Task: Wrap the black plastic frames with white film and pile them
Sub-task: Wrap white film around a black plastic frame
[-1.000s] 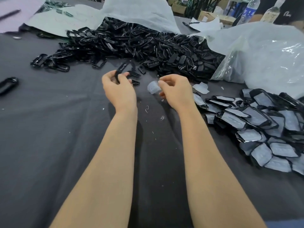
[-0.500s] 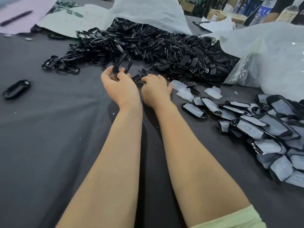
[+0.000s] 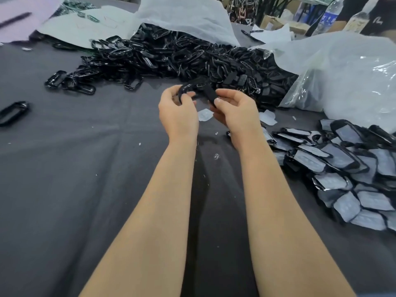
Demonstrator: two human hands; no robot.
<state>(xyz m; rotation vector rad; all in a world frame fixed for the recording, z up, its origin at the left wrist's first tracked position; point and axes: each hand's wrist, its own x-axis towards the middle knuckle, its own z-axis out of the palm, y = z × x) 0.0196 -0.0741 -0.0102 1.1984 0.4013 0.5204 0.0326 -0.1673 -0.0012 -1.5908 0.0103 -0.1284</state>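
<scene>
My left hand [image 3: 179, 113] grips a black oval plastic frame [image 3: 188, 87] above the dark table. My right hand [image 3: 236, 109] pinches a small black piece [image 3: 210, 94] right beside that frame. A piece of white film [image 3: 204, 115] lies on the cloth between and below both hands. A big heap of bare black frames [image 3: 192, 58] lies just behind the hands. A pile of frames wrapped in white film [image 3: 351, 168] spreads on the right.
A dark grey cloth [image 3: 75, 168] covers the table. Clear plastic bags [image 3: 347, 76] bulge at the right and rear. A lone black frame [image 3: 12, 111] lies far left. More film pieces [image 3: 267, 117] lie by the right wrist. Bottles and boxes stand at the back.
My right hand left the film pieces on the table and rose to the frame, now pinching a small black piece. My left hand shifted right with its frame.
</scene>
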